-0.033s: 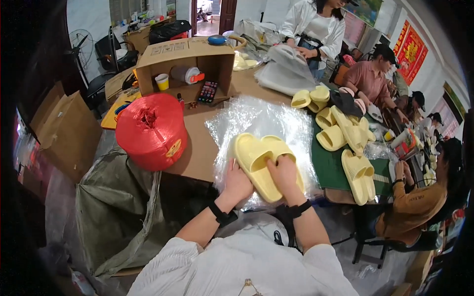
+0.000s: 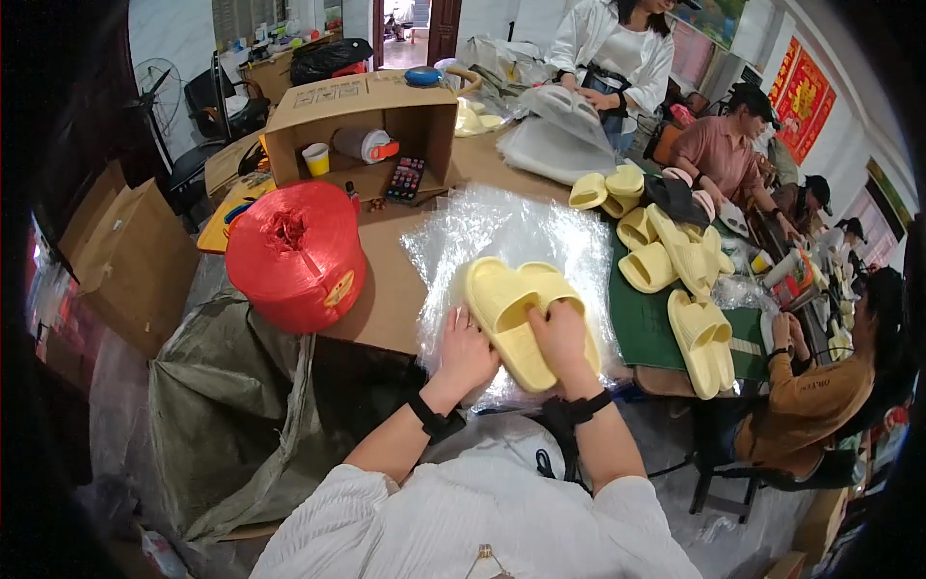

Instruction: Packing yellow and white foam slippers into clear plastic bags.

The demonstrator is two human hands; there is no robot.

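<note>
A pair of pale yellow slide slippers (image 2: 511, 333) is tilted over a stack of clear plastic bags (image 2: 439, 251) in front of me. My right hand (image 2: 561, 340) grips the pair, its fingers tucked by the strap openings, so the fingertips are partly hidden. Beside the left slipper, my left hand (image 2: 467, 349) lies on the bags with its fingers stretched out, holding nothing. Whether it presses on the top bag, I cannot tell.
A big red roll of plastic twine (image 2: 294, 256) and an open cardboard box (image 2: 362, 101) stand to the left. Several yellow slippers (image 2: 699, 338) lie on the green mat (image 2: 637, 333) to the right. Co-workers stand or sit beyond; a cloth sack (image 2: 227, 415) hangs below left.
The slippers in my right hand have shifted slightly to the right. My left hand remains on the bags, nearly where it was.
</note>
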